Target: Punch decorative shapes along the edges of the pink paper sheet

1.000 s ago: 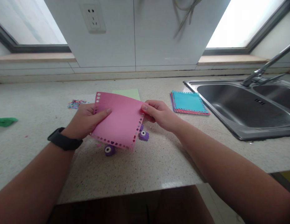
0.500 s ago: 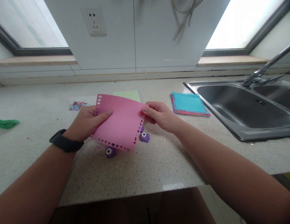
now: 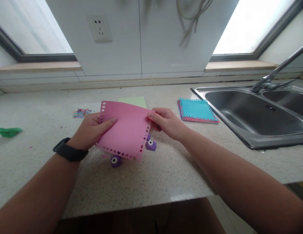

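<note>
A sheet of pink paper (image 3: 125, 130), slightly bent, is held up above the counter between both hands. Small punched shapes, such as stars and hearts, run along its left, lower and right edges. My left hand (image 3: 94, 128) grips its left side, thumb on the front and fingers behind. At the upper right corner, my right hand (image 3: 166, 121) pinches it between thumb and fingers. Below the paper lie purple craft punches, one near the lower edge (image 3: 116, 161) and another (image 3: 151, 145) by the right edge, with a further one partly hidden. A pale green sheet (image 3: 135, 101) lies behind, partly covered.
A stack of punched sheets, blue on top (image 3: 197, 109), lies beside the steel sink (image 3: 249, 143). Colourful paper bits (image 3: 81, 113) are piled left of my left hand. A green crumpled item (image 3: 8, 132) sits at the far left of the speckled counter (image 3: 171, 175).
The view has shifted slightly, so everything sits a little lower in the frame. Both hands keep the same grip on the pink paper.
</note>
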{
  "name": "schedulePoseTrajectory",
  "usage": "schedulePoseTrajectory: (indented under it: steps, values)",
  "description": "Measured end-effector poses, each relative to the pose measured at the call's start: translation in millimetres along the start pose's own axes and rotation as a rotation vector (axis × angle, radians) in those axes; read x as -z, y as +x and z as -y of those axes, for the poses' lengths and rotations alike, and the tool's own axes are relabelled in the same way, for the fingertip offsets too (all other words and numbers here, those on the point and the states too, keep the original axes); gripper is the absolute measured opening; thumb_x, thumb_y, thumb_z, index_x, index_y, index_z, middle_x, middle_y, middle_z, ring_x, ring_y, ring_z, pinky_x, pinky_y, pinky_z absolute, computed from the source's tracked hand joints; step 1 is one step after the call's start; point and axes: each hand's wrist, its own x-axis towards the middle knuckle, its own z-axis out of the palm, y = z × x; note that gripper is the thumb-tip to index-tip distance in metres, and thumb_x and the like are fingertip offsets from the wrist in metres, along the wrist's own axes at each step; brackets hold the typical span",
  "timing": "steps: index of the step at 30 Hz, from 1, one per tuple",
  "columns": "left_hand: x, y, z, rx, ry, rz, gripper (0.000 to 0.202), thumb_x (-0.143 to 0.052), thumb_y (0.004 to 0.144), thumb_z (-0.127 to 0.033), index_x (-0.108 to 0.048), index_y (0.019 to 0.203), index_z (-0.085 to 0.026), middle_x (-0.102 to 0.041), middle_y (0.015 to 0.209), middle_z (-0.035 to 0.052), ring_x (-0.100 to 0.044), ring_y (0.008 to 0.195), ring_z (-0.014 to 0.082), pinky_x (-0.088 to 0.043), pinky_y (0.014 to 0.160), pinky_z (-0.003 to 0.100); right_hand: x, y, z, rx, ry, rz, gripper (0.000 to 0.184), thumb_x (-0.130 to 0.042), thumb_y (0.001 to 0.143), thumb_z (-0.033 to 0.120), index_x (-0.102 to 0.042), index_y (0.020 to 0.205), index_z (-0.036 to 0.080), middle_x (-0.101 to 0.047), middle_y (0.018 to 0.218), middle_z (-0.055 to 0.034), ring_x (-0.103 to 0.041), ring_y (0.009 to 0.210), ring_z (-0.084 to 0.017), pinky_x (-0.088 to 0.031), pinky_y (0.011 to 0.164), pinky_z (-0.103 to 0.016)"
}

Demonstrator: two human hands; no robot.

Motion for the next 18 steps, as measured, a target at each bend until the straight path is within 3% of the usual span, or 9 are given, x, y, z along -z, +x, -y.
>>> schedulePoseTrajectory:
  steps: [5,10,14,18]
  values:
    - [0.8,1.2,1.0,-0.032,-0.029,0.050,0.029,-0.071,0.081,-0.047,-0.069,0.077,-0.019,-0.066,0.058,0.0009,-0.057,0.045,0.0144,-0.042,0.039,0.022,2.7,3.5,-7.9,0.006,0.221,0.040,0.049,-0.051,0.094,0.062,-0.049,0.068,0.020,-0.043,0.052,0.0057,-0.033,0.046,-0.009,-0.024,0.046,-0.026]
    - [0.1,2.6,0.3,-0.033,-0.073,0.040,0.026,-0.073,0.078,-0.045,-0.071,0.076,-0.020,-0.067,0.057,0.0027,-0.057,0.044,0.0156,-0.043,0.038,0.023,10.7,5.1,-11.8,0.018,0.225,-0.067,0.050,-0.044,0.095,0.065,-0.055,0.075,0.020,-0.044,0.051,0.0051,-0.037,0.046,-0.010,-0.025,0.046,-0.027]
    - [-0.3,4.2,0.1,-0.043,-0.096,0.034,0.027,-0.073,0.079,-0.046,-0.072,0.074,-0.019,-0.064,0.054,0.0023,-0.055,0.042,0.0149,-0.041,0.037,0.022,18.4,3.3,-7.3,0.028,-0.070,-0.117,0.052,-0.041,0.097,0.063,-0.054,0.070,0.020,-0.044,0.056,0.0037,-0.039,0.051,-0.011,-0.029,0.050,-0.028]
    - [0.6,6.4,2.8,-0.081,-0.112,0.021,0.029,-0.073,0.080,-0.047,-0.072,0.077,-0.018,-0.065,0.059,0.0022,-0.054,0.045,0.0132,-0.042,0.038,0.021,26.2,-2.0,1.0,0.045,-0.546,0.033,0.054,-0.037,0.100,0.058,-0.057,0.069,0.018,-0.053,0.064,-0.0003,-0.045,0.060,-0.013,-0.030,0.058,-0.029]
